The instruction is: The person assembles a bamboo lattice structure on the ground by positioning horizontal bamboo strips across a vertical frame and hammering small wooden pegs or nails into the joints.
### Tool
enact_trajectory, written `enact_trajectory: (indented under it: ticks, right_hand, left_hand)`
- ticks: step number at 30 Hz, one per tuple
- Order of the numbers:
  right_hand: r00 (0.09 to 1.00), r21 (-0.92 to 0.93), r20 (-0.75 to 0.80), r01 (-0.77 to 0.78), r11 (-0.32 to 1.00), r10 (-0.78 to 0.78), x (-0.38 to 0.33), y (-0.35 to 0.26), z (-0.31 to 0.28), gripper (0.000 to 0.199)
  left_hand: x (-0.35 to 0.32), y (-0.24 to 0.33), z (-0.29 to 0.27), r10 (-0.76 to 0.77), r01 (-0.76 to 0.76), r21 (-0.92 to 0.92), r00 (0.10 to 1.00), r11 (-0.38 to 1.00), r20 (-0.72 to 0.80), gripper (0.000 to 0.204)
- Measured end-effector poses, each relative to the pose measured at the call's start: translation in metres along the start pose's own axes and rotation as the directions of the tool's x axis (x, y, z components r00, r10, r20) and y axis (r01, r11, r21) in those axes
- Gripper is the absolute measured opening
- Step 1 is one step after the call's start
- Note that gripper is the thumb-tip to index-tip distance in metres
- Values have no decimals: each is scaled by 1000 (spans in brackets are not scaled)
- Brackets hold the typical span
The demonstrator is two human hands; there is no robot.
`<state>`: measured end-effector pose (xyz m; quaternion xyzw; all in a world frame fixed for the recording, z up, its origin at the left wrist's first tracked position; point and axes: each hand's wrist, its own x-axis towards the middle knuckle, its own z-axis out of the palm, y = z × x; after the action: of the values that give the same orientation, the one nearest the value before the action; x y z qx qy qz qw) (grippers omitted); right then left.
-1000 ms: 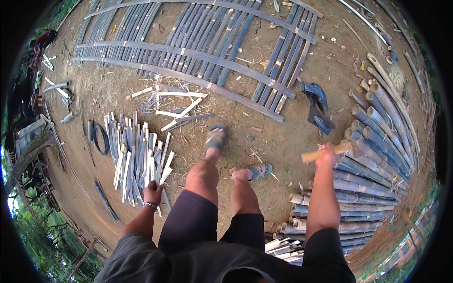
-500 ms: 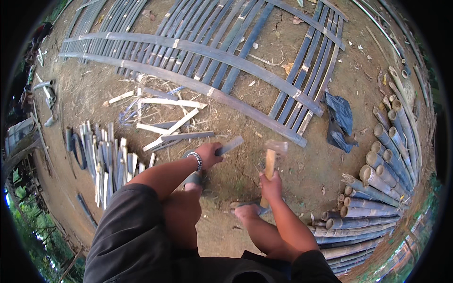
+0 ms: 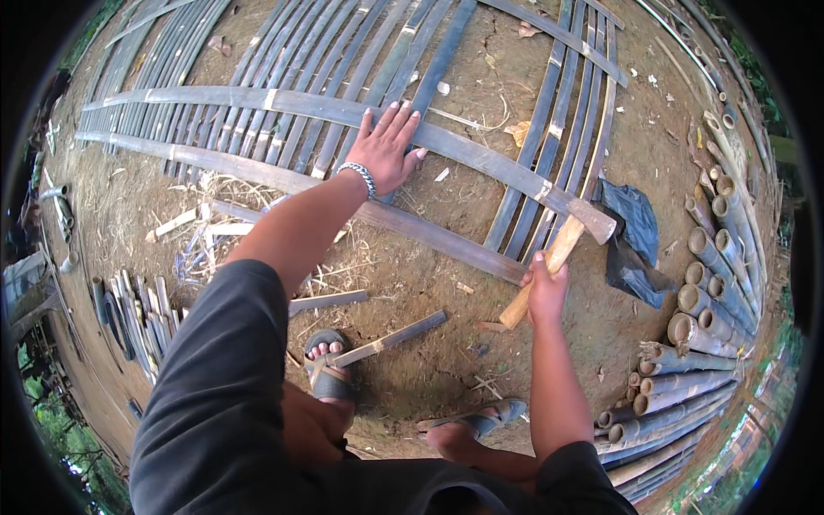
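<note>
My left hand [image 3: 386, 150] is spread flat over a long, wide bamboo strip [image 3: 481, 154], fingers apart and nothing in them. The strip lies across a row of dark, narrow bamboo slats [image 3: 433, 77] on the ground; a second wide strip [image 3: 429, 236] runs nearer to me. In my right hand [image 3: 547, 290] is a hatchet [image 3: 564, 245], gripped by its pale wooden handle. Its flared head points up and right, over the near right end of the slatwork. A short split bamboo piece [image 3: 396, 336] slants up from my left sandal [image 3: 330, 378].
Cut bamboo poles [image 3: 678, 378] are piled at the right, beside a crumpled black plastic sheet [image 3: 635, 223]. Split pieces [image 3: 142, 309] stand bunched at the left. Shavings and offcuts [image 3: 206, 232] litter the dirt. My right sandal [image 3: 489, 418] is below.
My left hand has let go of the short bamboo piece and reached forward onto the wide strip. My right hand has carried the hatchet forward and to the right.
</note>
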<state>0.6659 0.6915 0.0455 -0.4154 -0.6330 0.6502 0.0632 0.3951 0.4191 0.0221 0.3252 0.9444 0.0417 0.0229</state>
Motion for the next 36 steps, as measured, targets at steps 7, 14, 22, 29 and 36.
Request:
enact_trajectory:
  ticks: [7, 14, 22, 29, 36]
  right_hand:
    - [978, 173, -42, -194, 966, 204, 14, -1, -2, 19]
    - [973, 125, -54, -214, 969, 222, 14, -1, 10, 18]
    - [990, 137, -63, -116, 984, 126, 18, 3, 10, 23]
    - [987, 185, -157, -17, 983, 47, 0, 2, 1, 28]
    - [892, -13, -447, -77, 997, 63, -71, 58, -82, 38]
  left_hand:
    - [8, 18, 5, -83, 77, -109, 995, 991, -55, 74]
    - [4, 11, 5, -103, 99, -133, 994, 986, -24, 79]
    - [12, 12, 0, -76, 69, -139, 996, 988, -45, 86]
    - [4, -12, -21, 69, -46, -174, 989, 984, 132, 87]
    - [-191, -85, -29, -36, 55, -314, 997, 948, 66, 80]
